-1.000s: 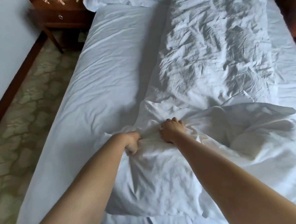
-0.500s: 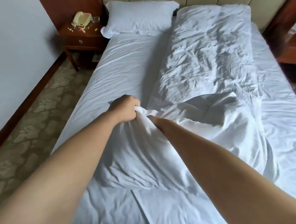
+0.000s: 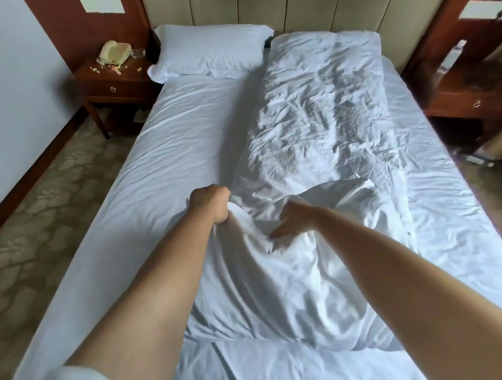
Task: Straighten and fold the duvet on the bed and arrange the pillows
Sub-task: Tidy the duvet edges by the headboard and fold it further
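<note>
**On the bed: duvet bunched mid-mattress**

Left of the headboard, a nightstand is carrying a phone; one pillow is lying top left. Duvet is running down the right half of the bed, leaving the left half of the sheet open. Left hand is fisting the duvet's near fold. Right hand is blurred, fingers pointing down at the fabric; can't tell that grip.
</note>
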`<action>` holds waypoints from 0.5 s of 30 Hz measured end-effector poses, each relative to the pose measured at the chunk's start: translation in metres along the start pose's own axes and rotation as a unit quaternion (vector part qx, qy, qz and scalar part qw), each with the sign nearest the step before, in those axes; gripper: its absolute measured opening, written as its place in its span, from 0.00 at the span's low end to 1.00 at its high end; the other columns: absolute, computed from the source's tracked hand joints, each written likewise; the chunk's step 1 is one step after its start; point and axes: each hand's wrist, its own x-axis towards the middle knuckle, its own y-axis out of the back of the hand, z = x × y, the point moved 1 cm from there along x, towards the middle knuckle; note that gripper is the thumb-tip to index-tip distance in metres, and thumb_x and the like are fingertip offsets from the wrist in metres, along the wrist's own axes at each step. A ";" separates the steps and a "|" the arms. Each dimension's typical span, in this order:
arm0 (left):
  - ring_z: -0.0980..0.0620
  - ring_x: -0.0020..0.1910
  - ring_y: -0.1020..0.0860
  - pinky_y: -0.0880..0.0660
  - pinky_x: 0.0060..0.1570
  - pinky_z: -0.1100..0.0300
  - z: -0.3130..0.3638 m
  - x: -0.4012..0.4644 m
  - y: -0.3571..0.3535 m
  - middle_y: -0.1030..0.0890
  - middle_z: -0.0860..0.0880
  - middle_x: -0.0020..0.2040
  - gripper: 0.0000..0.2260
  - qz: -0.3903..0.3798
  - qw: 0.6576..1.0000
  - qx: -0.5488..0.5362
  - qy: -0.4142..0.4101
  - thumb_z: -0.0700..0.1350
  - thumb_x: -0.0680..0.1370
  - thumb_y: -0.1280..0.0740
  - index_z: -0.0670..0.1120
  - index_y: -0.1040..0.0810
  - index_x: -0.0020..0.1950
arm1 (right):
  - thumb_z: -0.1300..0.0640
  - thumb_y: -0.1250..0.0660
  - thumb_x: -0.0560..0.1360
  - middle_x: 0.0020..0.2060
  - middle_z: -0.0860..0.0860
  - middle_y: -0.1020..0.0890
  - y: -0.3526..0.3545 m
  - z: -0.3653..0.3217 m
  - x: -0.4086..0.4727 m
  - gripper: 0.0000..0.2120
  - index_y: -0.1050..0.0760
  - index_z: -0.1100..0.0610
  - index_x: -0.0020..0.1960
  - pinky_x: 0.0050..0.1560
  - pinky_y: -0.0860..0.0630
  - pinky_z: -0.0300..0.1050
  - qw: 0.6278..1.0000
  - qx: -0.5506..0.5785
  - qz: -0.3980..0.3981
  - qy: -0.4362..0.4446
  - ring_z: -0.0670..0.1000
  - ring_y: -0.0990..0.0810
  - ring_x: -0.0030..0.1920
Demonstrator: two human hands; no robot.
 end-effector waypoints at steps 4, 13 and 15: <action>0.42 0.57 0.22 0.29 0.52 0.56 0.002 0.016 0.006 0.21 0.44 0.58 0.11 0.061 0.997 0.005 0.046 0.41 0.76 0.37 0.45 0.26 0.57 | 0.45 0.42 0.80 0.50 0.58 0.19 0.027 0.006 0.004 0.17 0.27 0.58 0.52 0.42 0.33 0.47 0.942 -0.029 0.334 -0.003 0.60 0.21 0.51; 0.44 0.64 0.26 0.33 0.62 0.50 0.015 0.056 -0.039 0.26 0.48 0.66 0.16 0.020 0.980 -0.194 0.050 0.42 0.78 0.41 0.51 0.32 0.66 | 0.46 0.45 0.81 0.51 0.56 0.20 0.017 0.009 0.070 0.16 0.29 0.58 0.53 0.41 0.32 0.48 0.944 -0.053 0.324 0.025 0.60 0.20 0.51; 0.45 0.66 0.29 0.34 0.63 0.51 0.018 0.061 -0.058 0.30 0.48 0.69 0.20 0.037 0.975 -0.216 0.028 0.49 0.79 0.42 0.51 0.36 0.72 | 0.45 0.45 0.81 0.52 0.55 0.21 0.008 0.016 0.089 0.16 0.28 0.58 0.54 0.41 0.32 0.48 0.956 -0.043 0.291 0.023 0.60 0.21 0.53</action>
